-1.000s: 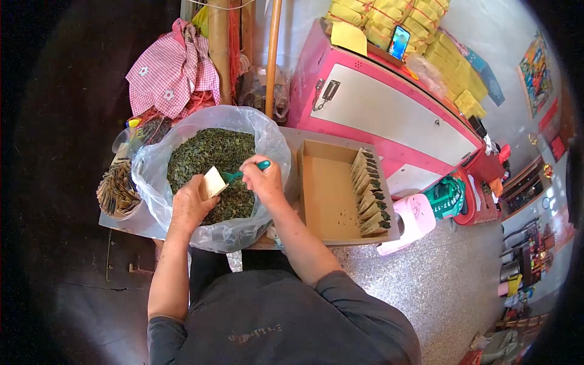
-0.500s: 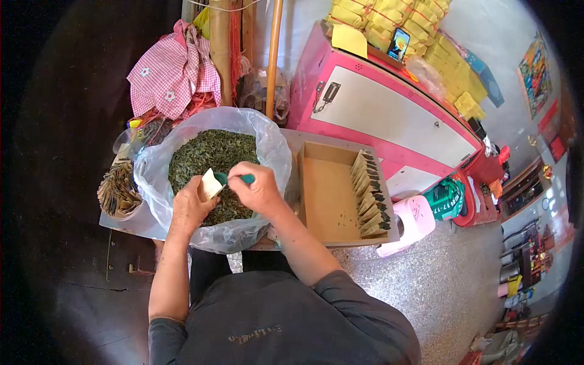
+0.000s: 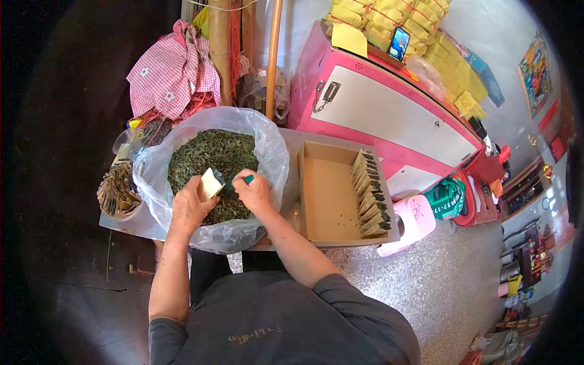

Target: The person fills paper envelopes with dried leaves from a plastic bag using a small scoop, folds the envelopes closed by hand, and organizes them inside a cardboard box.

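My left hand [image 3: 191, 205] pinches a small cream paper packet [image 3: 210, 184], held tilted above a heap of dried, dark green leaves [image 3: 210, 149]. Closed round the handle of a small green scoop [image 3: 249, 179] is my right hand [image 3: 256, 193], just right of the packet. The scoop's bowl is mostly hidden by the fingers. Around the leaves stands a large clear plastic bag [image 3: 272, 137] with its mouth spread wide. To the right, a cardboard box [image 3: 325, 188] holds a row of upright packets [image 3: 371, 201] with dark leaf at their tops.
A tub [image 3: 131, 216] full of folded paper packets [image 3: 118, 190] stands at the left. Behind the table [image 3: 295, 141] are a pink and white cabinet [image 3: 377, 109], a wooden pole [image 3: 274, 61] and checked cloth [image 3: 167, 76]. A pink stool [image 3: 417, 222] stands beyond the box.
My right hand has shifted slightly down, drawing the green scoop a little away from the packet's mouth. My left hand and the packet stay almost where they were.
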Available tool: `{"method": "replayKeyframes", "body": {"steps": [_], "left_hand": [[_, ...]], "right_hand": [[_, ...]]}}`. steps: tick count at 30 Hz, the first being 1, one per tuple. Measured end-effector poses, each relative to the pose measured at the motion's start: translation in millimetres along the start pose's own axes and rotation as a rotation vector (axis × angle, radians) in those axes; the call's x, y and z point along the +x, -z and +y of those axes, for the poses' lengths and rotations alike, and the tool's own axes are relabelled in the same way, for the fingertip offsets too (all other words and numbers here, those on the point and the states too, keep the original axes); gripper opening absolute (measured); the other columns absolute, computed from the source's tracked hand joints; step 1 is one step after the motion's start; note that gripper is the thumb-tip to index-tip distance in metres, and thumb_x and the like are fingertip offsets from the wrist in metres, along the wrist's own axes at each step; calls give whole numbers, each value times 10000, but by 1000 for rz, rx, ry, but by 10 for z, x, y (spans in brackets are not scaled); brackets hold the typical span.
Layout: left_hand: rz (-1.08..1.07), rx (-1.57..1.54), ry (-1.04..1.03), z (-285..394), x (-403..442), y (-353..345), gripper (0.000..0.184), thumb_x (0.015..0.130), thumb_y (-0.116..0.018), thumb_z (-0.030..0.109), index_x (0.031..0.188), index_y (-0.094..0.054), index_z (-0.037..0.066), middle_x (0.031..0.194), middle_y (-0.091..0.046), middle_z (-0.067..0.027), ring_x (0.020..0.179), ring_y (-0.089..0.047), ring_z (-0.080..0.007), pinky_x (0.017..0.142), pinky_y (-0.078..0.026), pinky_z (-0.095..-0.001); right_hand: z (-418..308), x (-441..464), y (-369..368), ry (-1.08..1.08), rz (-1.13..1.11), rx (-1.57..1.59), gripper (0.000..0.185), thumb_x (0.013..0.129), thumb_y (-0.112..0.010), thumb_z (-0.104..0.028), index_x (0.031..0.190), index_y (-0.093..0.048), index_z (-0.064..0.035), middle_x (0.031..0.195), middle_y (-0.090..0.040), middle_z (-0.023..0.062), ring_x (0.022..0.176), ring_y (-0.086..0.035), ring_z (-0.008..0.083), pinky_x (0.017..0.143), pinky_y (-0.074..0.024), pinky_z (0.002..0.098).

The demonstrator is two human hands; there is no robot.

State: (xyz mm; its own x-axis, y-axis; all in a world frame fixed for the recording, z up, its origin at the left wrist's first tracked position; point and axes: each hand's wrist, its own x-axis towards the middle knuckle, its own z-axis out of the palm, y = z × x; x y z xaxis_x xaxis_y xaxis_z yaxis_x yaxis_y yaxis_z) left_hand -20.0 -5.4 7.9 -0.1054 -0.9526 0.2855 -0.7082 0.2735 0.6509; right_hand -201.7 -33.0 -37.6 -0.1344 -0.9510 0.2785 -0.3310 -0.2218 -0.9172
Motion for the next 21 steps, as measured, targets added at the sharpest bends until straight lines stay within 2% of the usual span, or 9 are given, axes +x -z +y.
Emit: {"method": "replayKeyframes", "body": {"steps": [1, 3, 6, 10, 12, 14, 19, 21], "left_hand": [[-5, 3, 7, 0, 2, -3, 436, 666, -796, 220, 976, -550, 37, 858, -650, -193, 820, -629, -388, 710, -493, -451], [-9, 6, 12, -5, 4, -11, 439, 666, -797, 223, 976, -548, 37, 856, -649, -193, 821, -628, -388, 711, -492, -452], [17, -10, -9, -26, 4, -19, 445, 666, -799, 228, 977, -546, 36, 853, -647, -194, 821, -627, -389, 713, -489, -455], [1, -8, 2, -6, -3, 1, 446, 666, -799, 231, 979, -547, 36, 855, -648, -191, 819, -629, -386, 717, -491, -453], [-6, -20, 6, 3, 5, 6, 446, 667, -798, 232, 981, -549, 37, 859, -649, -191, 820, -630, -383, 719, -492, -451], [-7, -2, 2, 2, 8, 5, 445, 667, -795, 235, 987, -556, 39, 868, -653, -189, 827, -632, -377, 724, -495, -446], [-17, 24, 11, 17, 19, 1, 448, 665, -793, 236, 999, -564, 44, 873, -658, -184, 832, -636, -371, 733, -496, -444], [-10, 40, 2, 22, 20, 4, 448, 665, -793, 235, 1000, -564, 45, 873, -659, -181, 834, -636, -369, 735, -496, -444]], "right_hand": [[-1, -1, 4, -2, 1, 1, 133, 814, -597, -141, 780, -655, -26, 644, -632, 71, 506, -577, 135, 458, -442, 271], [-37, 12, 35, -299, -6, 242, 130, 833, -578, -132, 788, -638, -26, 633, -615, 61, 458, -539, 100, 391, -411, 235], [-39, 0, 115, -342, 42, 426, 121, 845, -567, -124, 800, -622, -26, 603, -588, 57, 444, -518, 88, 374, -401, 226], [-97, 66, 298, -360, 127, 532, 112, 842, -574, -116, 804, -619, -20, 611, -596, 66, 415, -500, 97, 364, -385, 229], [-114, 99, 385, -324, 146, 595, 101, 812, -588, -114, 797, -618, -19, 588, -576, 50, 405, -485, 94, 354, -363, 233], [-179, 108, 467, -230, 204, 669, 100, 816, -567, -89, 794, -612, -2, 589, -583, 79, 398, -481, 105, 359, -367, 232], [-316, 99, 541, -183, 213, 691, 103, 809, -568, -84, 785, -612, 6, 582, -571, 74, 393, -466, 101, 358, -360, 232], [-324, 77, 507, -211, 138, 658, 103, 808, -568, -82, 783, -616, 5, 583, -570, 69, 394, -466, 96, 357, -359, 229]]}}
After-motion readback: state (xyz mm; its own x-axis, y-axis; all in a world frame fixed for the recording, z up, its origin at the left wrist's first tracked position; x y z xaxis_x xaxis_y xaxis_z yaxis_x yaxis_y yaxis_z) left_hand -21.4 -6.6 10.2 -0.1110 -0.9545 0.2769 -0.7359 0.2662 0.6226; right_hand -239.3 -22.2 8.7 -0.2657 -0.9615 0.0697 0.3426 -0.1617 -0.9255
